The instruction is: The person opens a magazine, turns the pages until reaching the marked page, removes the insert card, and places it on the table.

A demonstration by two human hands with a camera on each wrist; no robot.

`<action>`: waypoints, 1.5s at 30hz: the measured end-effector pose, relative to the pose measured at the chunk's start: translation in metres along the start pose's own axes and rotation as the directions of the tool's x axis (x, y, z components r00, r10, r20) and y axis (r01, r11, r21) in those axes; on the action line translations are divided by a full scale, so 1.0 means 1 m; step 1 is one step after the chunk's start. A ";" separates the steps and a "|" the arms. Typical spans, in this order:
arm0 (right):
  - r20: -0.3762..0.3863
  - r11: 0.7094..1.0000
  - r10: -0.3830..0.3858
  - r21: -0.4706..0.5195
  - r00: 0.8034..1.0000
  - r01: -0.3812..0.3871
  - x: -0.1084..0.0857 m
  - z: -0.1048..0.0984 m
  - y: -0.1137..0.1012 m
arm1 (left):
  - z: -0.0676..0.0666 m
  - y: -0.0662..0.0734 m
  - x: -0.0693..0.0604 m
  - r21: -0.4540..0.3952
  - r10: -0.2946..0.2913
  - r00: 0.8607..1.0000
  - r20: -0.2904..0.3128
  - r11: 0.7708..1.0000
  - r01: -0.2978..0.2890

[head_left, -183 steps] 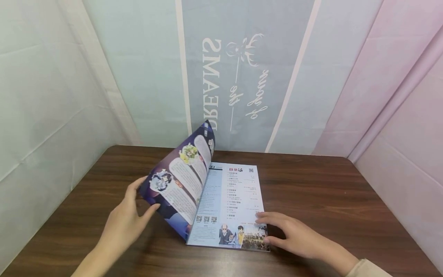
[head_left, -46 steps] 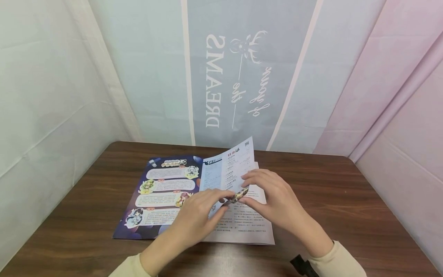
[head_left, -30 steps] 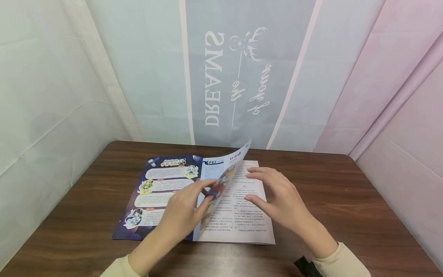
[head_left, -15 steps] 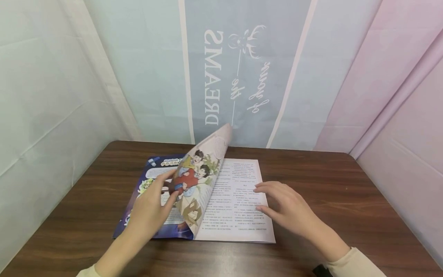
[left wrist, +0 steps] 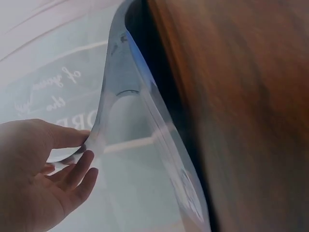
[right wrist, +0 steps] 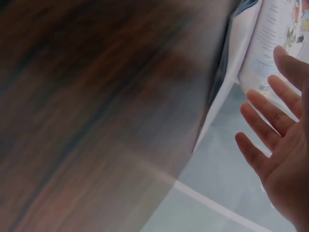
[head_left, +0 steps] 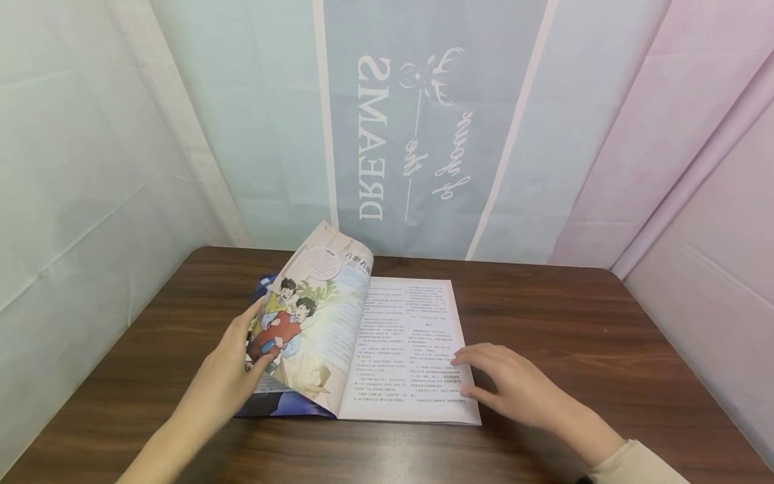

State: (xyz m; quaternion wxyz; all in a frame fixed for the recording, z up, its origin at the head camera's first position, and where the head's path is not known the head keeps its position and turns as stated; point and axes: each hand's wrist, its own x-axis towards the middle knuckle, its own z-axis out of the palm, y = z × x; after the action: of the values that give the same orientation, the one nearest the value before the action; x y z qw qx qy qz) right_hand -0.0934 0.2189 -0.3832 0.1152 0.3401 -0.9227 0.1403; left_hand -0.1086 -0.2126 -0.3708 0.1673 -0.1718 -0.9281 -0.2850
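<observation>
Magazine (head_left: 417, 356) is lying open on a woodgrain table (head_left: 556, 316), left hand (head_left: 226, 366) pinching a raised page (head_left: 332, 323), right hand (head_left: 523, 386) hovering around its edge, fingers loosely apart, DREAMS curtain (head_left: 278, 148) hanging behind.

**Bare hands, one cream sleeve**

Toward four o'clock in the head view, the right arm wears a pale cream sleeve (head_left: 643, 465), plain, its edge short of the wrist. A small black piece (head_left: 584, 480) shows beside it at five o'clock, too little of it to identify. The right hand (head_left: 514, 383) is bare; the right wrist view shows its thumb and four slim fingers (right wrist: 265, 108) with rounded tips. Toward eight o'clock, the left hand (head_left: 226, 366) and left forearm (head_left: 163, 437) are bare too.
</observation>
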 end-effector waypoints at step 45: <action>0.246 0.990 0.119 0.045 0.962 -0.134 -0.010 -0.001 0.005 | -0.024 -0.080 -0.023 0.136 -0.203 0.898 0.391 0.977 0.162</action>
State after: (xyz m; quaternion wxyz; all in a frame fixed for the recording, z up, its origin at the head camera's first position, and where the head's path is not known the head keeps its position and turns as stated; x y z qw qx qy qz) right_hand -0.0892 0.2288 -0.3860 -0.0182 0.2986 -0.9449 0.1329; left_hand -0.1159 -0.2942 -0.3991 -0.0466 -0.1302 -0.9676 -0.2114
